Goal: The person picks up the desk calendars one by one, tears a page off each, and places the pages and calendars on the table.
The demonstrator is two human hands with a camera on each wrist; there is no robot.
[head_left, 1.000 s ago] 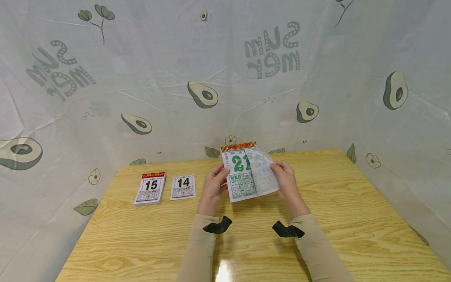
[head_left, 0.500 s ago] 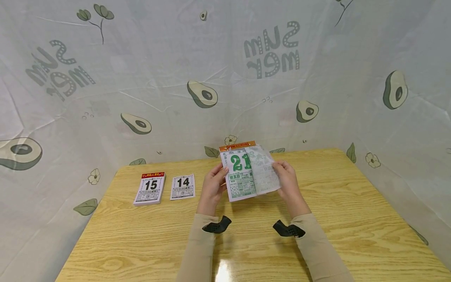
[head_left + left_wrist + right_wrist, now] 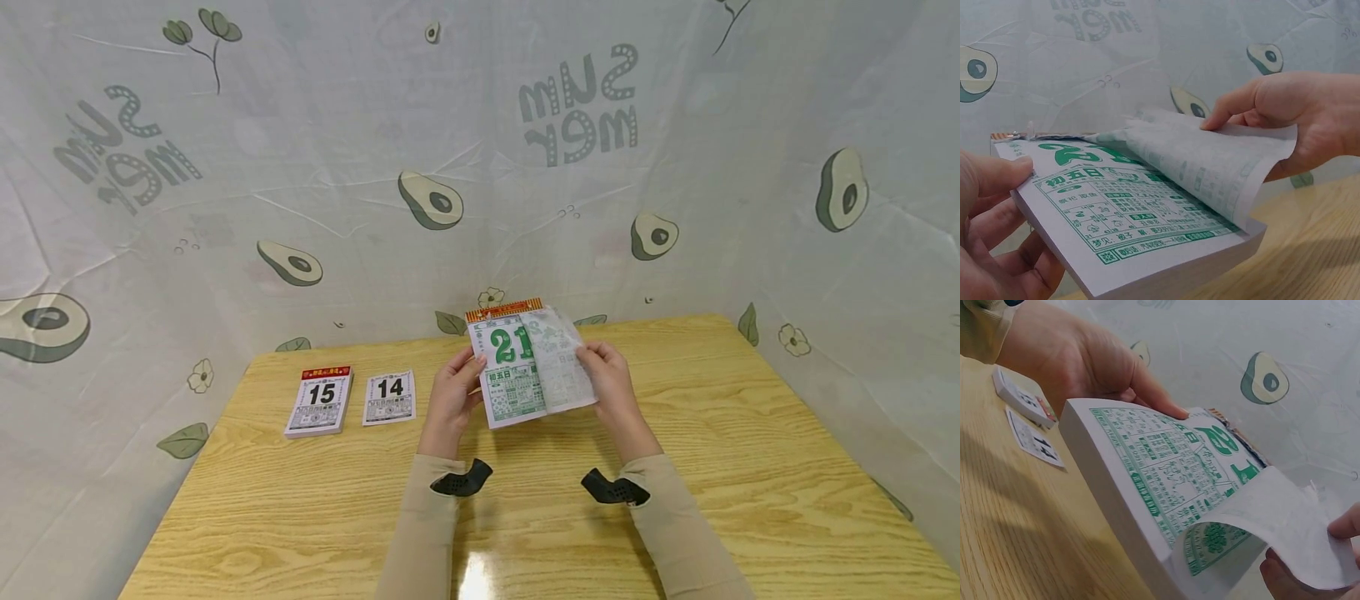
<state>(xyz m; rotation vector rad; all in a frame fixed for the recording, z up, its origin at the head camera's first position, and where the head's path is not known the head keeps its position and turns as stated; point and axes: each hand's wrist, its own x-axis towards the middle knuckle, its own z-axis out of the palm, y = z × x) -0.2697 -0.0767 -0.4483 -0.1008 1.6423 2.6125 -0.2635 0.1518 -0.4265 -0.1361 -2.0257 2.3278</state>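
pale plastic sheeting printed with avocados (image 3: pixel 431 200) walls in a glossy yellow wooden table (image 3: pixel 750 467). held up above the far middle of that table is a thick white tear-off calendar block with green print and a big green 21 (image 3: pixel 512 375). its top leaf, a thin translucent paper sheet (image 3: pixel 561 367), is curled up and over toward the right, still joined at the red-and-gold bound top edge.

the left hand (image 3: pixel 452 398) grips the block's left edge, thumb on the printed face and fingers curled underneath, as the left wrist view shows. the right hand (image 3: pixel 611 385) pinches the lifted leaf near its free right edge, fingers on top and thumb beneath; its grip is closed on that single sheet.

to do this step well, i judge the left hand should keep the block steady and clamped close to the binding, while the right pulls the leaf evenly along the perforation, not at a corner, so the thin paper does not rip crookedly.

farther left on the table lie a smaller white calendar block showing a black 15 (image 3: pixel 319 402) and, just to its right, a loose white leaf showing a black 14 (image 3: pixel 390 397), close together but apart.
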